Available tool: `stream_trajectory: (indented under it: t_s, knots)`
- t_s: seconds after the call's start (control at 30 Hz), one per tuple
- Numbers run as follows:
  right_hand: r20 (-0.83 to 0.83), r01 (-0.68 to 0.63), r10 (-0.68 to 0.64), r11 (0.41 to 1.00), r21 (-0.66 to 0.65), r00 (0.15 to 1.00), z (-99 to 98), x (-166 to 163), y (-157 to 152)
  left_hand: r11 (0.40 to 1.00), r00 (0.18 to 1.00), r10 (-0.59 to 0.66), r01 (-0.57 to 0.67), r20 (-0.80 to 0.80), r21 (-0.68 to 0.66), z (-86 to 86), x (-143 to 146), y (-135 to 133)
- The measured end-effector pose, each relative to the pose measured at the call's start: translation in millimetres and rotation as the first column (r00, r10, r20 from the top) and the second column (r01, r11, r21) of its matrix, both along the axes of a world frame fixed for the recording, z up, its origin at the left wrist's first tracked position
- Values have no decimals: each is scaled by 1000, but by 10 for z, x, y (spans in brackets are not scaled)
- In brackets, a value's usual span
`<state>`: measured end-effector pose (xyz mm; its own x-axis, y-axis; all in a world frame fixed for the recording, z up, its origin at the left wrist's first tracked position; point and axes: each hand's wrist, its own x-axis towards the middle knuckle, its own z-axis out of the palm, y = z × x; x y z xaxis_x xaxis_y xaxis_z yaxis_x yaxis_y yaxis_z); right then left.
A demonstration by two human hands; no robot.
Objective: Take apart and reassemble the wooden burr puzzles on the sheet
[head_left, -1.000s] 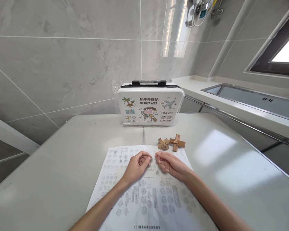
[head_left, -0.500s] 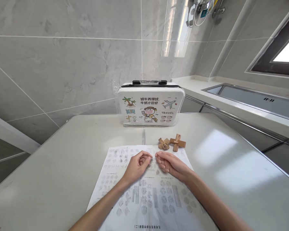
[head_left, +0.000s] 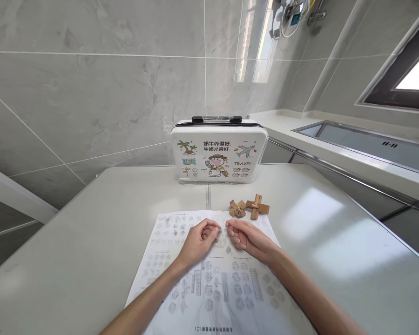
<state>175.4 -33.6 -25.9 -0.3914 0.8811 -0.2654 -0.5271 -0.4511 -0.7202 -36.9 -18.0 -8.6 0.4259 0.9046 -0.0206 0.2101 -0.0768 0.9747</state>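
My left hand [head_left: 200,239] rests on a printed sheet of paper [head_left: 192,293], its fingers curled in toward the thumb with nothing visible in them. Facing it across a small gap, my right hand [head_left: 247,238] lies on the same sheet, fingers bent and held together, also without anything showing in the grasp. The sheet carries rows of grey diagrams and text. Just beyond my right hand, at the paper's far edge, sit two wooden interlocking puzzles: a smaller star-like wooden puzzle [head_left: 237,209] and a larger cross-shaped wooden puzzle [head_left: 258,207]. Neither hand touches them.
A white case [head_left: 218,153] with cartoon prints, a black handle and clear plastic wrap stands upright at the back of the pale table [head_left: 91,232]. Behind it rises a grey tiled wall [head_left: 108,102]. To the right is a counter with a sink [head_left: 370,142].
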Motion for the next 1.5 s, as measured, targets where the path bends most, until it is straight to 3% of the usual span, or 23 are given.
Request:
stream_trajectory:
  t_s: [0.2,0.4,0.53,1.5]
  knots:
    - [-70,60,-61,998,-13,996,-30,13,28,1000,1000,4,-4,-5,6,-4,-1,0]
    - [-221,266,-262,964,-12,939,-95,92,92,1000,1000,6,-6,-9,11,4,-9,0]
    - [-301,326,-320,945,-31,898,-140,184,141,1000,1000,8,-8,-9,15,-4,-10,1]
    - [-610,298,-311,946,-125,729,-210,448,154,1000,999,23,-22,-26,22,50,0,-24]
